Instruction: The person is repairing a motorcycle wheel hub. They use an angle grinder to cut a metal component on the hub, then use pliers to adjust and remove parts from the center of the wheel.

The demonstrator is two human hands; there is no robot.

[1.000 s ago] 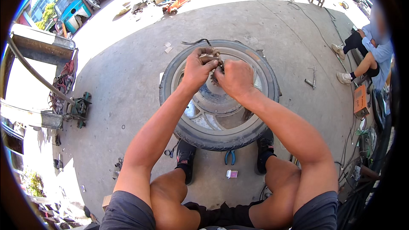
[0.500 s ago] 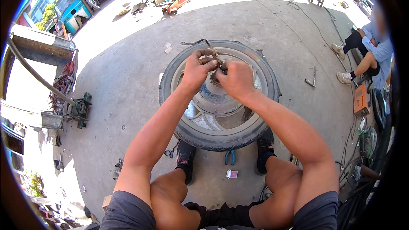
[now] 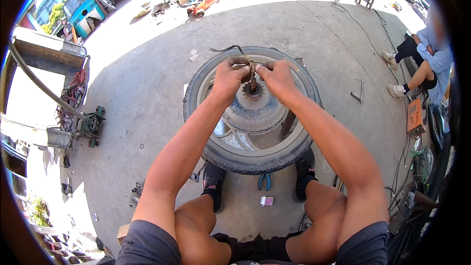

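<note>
A spoked motor wheel [image 3: 260, 110] with a black tyre lies flat on the ground in front of me. From its toothed hub rises a rusty brown axle [image 3: 253, 83], and a black cable [image 3: 224, 48] bends away from the axle's top to the left. My left hand [image 3: 230, 76] is closed, pinching the axle's upper end from the left. Opposite it, my right hand [image 3: 276, 76] pinches the same end with thumb and forefinger. Any small part between the fingertips is too hidden to make out.
Blue-handled pliers [image 3: 265, 182] and a small pink-and-white box [image 3: 267, 200] lie between my feet. An L-shaped wrench [image 3: 359, 91] is on the right. A seated person [image 3: 427, 56] and an orange box [image 3: 415, 117] are farther right; a wheeled jack [image 3: 91, 126] stands left.
My right hand has shifted up and right from beside the hub to the axle's upper end, uncovering the lower axle. My left hand has stayed nearly in place.
</note>
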